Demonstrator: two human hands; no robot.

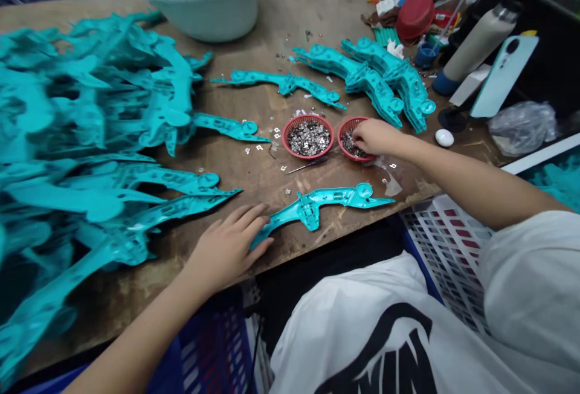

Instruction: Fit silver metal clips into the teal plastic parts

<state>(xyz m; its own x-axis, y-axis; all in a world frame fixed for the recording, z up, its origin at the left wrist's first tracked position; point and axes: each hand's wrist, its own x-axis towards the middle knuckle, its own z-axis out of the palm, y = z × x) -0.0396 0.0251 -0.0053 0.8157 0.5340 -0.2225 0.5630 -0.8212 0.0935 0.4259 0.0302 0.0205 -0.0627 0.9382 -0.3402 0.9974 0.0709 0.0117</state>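
A curved teal plastic part (pixel 309 211) lies near the table's front edge, its small round disc end to the right. My left hand (pixel 233 243) rests at its left end, with the thumb on one side and the fingers on the other, lightly gripping it. My right hand (pixel 378 138) reaches into the right small red basket (pixel 341 146), fingertips pinched together among small dark metal pieces; what they hold, if anything, is hidden. Beside it sits another red basket (pixel 285 140), filled with small silvery metal clips (pixel 309 137). A thin screwdriver (pixel 308 165) lies just in front of the baskets.
A big heap of teal parts (pixel 99 92) covers the left side. Stacked teal parts (pixel 362 74) and a single one (pixel 285 83) lie behind the baskets. A pale basin (pixel 212 13) stands at the back; a bottle (pixel 480 46) and a phone (pixel 505 77) are at right.
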